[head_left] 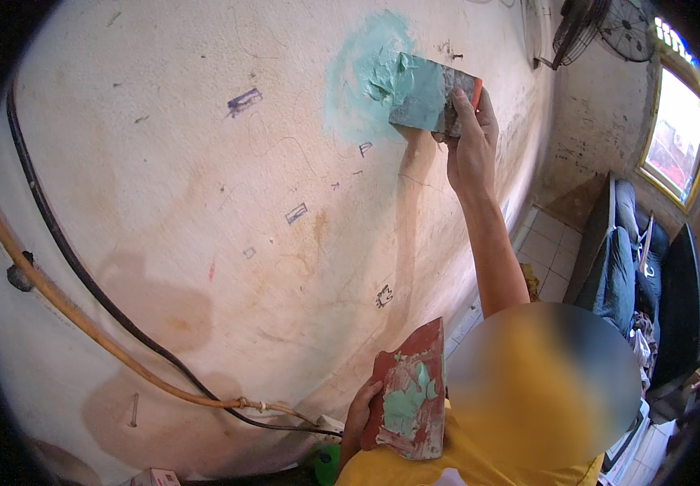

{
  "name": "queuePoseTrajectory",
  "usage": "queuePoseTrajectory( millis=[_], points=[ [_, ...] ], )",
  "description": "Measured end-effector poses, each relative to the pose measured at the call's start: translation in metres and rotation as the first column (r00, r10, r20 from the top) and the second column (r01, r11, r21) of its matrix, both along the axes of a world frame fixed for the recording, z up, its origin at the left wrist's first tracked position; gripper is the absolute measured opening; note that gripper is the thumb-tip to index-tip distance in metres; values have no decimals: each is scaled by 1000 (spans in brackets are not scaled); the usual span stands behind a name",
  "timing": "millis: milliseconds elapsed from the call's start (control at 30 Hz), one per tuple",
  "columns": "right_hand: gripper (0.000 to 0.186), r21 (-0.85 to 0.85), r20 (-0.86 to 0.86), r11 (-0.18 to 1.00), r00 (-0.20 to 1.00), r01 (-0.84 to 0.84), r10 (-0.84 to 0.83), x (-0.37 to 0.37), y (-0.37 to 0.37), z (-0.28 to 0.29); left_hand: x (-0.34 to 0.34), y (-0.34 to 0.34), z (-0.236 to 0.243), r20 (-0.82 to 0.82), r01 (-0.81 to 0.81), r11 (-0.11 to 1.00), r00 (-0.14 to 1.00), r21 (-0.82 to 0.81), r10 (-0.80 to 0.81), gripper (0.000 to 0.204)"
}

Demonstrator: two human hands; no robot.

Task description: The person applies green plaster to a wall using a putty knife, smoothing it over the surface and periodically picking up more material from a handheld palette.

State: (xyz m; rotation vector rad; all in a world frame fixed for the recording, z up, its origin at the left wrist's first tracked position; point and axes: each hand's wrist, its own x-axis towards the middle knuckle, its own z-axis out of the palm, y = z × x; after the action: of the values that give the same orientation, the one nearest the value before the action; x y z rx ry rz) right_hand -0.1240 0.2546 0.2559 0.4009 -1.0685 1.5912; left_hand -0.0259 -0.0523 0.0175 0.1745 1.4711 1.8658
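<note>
On the wall (204, 202), broad, stained and cream, filling most of the view. Across its left part, a black cable (66, 251) and an orange hose (82, 324), sloping down toward the near right. Far up, a patch of green putty (358, 81), freshly smeared. Against the patch's right edge, a wide scraper (431, 101), blade coated green, gripped at the handle by the right hand (470, 138), fingers wrapped shut around it, arm stretched up. Low and near, a red board (410, 393) loaded with green putty, pinched at its left edge by the left hand (359, 417), fingers closed on it, held just off the wall. At the far right, a fan (601, 28), a window (674, 130) and dark cushions (625, 259), well apart from the work.

Judged step: spreading, blade mid-stroke over the patch. Next move likely calling for flat pressure and an even drag to feather the patch's edge, then a reload from the board. Open wall to the left of and below the patch. Small nails (451, 55) just right of the patch, liable to catch the blade; cable and hose well clear.
</note>
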Motion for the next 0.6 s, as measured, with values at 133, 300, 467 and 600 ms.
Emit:
queuePoseTrajectory(
  millis=[133, 300, 467, 600],
  points=[
    [18, -12, -10, 1000, 1000, -15, 15, 6, -8, 6, 1, 2, -1, 135, -23, 999, 991, 25, 20, 43],
    [24, 1, -46, 997, 996, 78, -78, 15, -18, 4, -1, 3, -2, 213, -41, 999, 977, 35, 32, 43],
    [29, 97, -101, 880, 884, 465, -456, 31, -39, 11, 0, 2, -3, 261, -61, 997, 964, 42, 48, 44],
    [27, 199, -238, 608, 640, 768, -730, 34, -41, 15, -2, 3, -3, 301, -80, 996, 951, 26, 69, 44]
  ],
)
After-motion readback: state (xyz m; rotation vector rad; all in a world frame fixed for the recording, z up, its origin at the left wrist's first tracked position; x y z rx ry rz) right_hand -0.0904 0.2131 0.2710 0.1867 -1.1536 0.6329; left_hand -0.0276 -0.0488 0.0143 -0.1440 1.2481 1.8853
